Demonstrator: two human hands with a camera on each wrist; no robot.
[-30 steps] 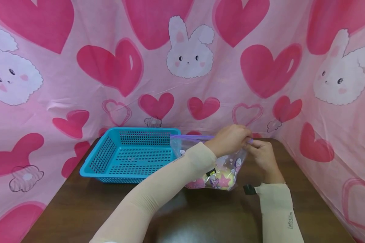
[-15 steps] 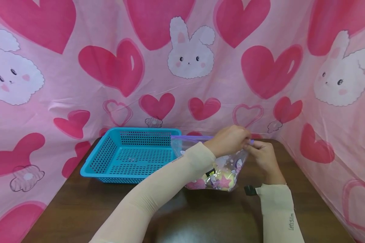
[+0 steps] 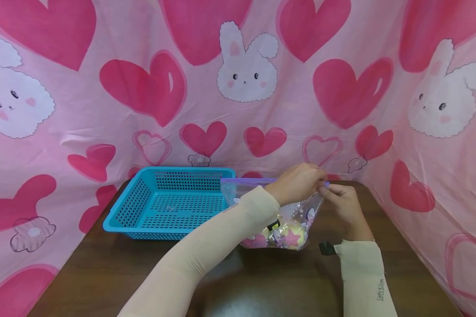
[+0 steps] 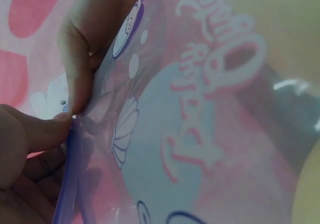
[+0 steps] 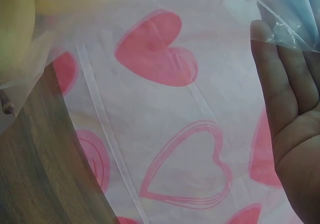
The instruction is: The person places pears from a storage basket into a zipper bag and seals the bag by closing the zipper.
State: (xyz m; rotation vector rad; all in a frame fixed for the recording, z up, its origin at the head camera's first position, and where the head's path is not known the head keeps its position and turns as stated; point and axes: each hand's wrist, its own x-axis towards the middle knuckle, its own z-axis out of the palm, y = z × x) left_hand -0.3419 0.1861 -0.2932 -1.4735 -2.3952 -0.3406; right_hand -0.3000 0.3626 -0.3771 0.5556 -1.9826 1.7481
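Observation:
A clear zip bag [image 3: 297, 215] printed with butterflies stands on the dark table [image 3: 262, 281], with pink and yellow items inside. Its purple zip strip [image 3: 246, 179] runs along the top. My left hand [image 3: 297, 182] reaches across and pinches the strip near its right end. In the left wrist view the thumb [image 4: 30, 134] presses the purple strip [image 4: 67, 184] against the fingers [image 4: 75, 59]. My right hand [image 3: 343, 202] holds the bag's top right corner, touching the left hand. In the right wrist view the right hand's fingers [image 5: 285, 84] lie behind clear bag film [image 5: 287, 21].
A blue perforated basket [image 3: 170, 202] sits on the table just left of the bag, touching it. Pink cloth with hearts and rabbits [image 3: 238, 88] hangs behind and on both sides. Bare table lies in front of the bag.
Nothing has clearly moved; both hands stay together at the right end of the zip strip with only a tiny shift.

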